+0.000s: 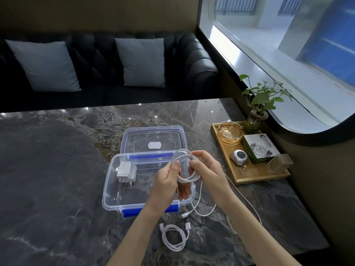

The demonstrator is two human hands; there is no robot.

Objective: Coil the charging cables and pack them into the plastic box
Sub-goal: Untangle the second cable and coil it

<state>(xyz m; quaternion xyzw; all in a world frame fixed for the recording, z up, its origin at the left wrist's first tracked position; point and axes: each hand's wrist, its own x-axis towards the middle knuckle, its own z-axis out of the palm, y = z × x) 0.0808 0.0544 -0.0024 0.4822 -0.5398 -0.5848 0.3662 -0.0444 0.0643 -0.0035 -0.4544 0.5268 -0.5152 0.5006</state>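
Note:
A clear plastic box [111,187] with blue latches stands open on the marble table, its lid [153,139] laid back behind it. Inside at the left lies a white charger plug [125,172]. Above the box's right side, my left hand [169,181] and my right hand [203,166] both hold a white charging cable [185,178] wound into loops. Its loose tail [203,213] hangs down and curls on the table beside the box. A second white cable [173,239], coiled, lies on the table in front of the box.
A wooden tray [257,174] at the right holds a glass ashtray [229,133], a small box [260,148], a round white gadget [238,156] and a clear stand [279,163]. A potted plant [259,104] stands behind. A black sofa [107,73] with cushions faces the table.

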